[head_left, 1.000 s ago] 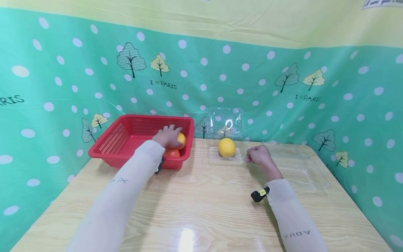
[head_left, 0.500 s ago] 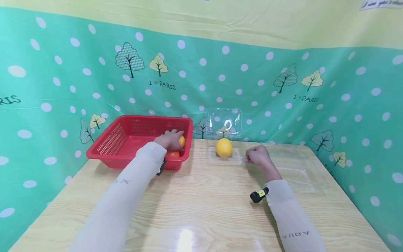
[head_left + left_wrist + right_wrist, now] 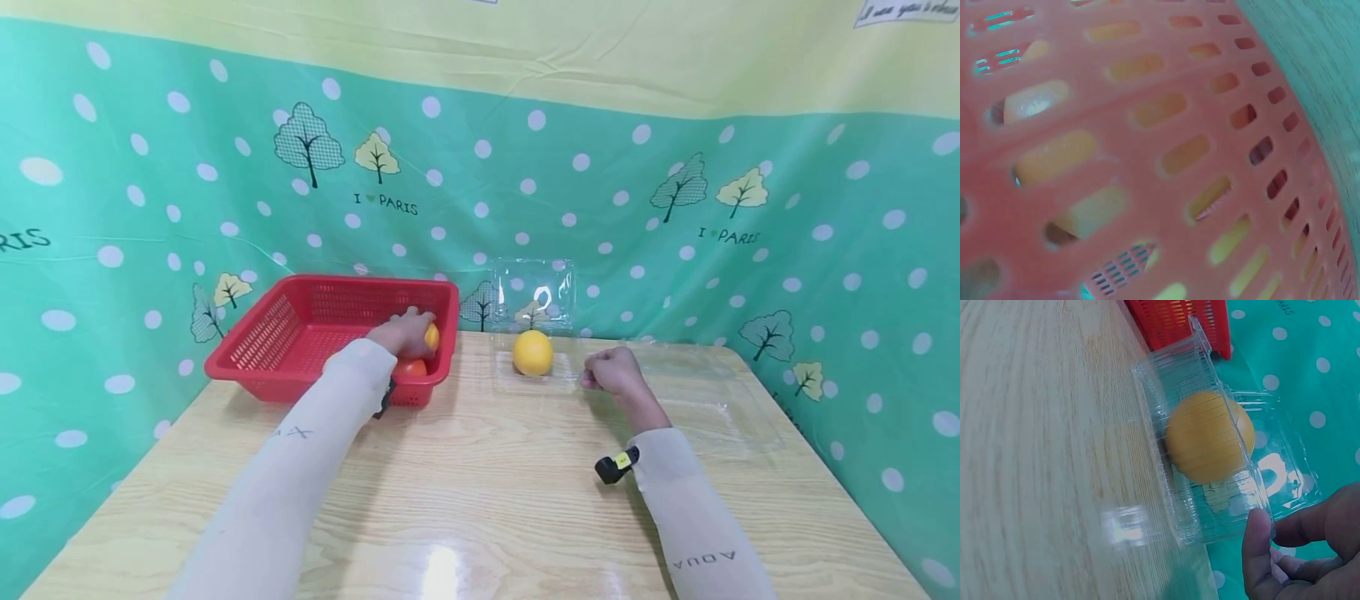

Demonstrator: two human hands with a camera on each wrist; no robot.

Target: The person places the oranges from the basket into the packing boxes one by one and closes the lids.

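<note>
Inside the red plastic basket (image 3: 258,379), my left hand (image 3: 408,333) grips an orange (image 3: 432,337) near the right wall; the hand covers much of it. Just in front lies a red-orange round fruit (image 3: 411,367), partly hidden. The left wrist view looks through the slotted basket wall (image 3: 1147,134), with orange and yellow patches behind the slots. My right hand (image 3: 617,370) pinches the rim of a clear plastic clamshell box (image 3: 1185,534) between thumb and fingers. Its lid (image 3: 534,287) stands raised at the back, and another orange (image 3: 533,353) sits in its base.
Right of my right hand lies more clear plastic packaging (image 3: 720,408), flat on the wooden table (image 3: 480,483). A green dotted curtain (image 3: 600,192) hangs behind the table's back edge.
My left hand has settled a little further right and closer around the orange in the basket, covering more of it. The right hand keeps its place at the box. The head view has shifted slightly.
</note>
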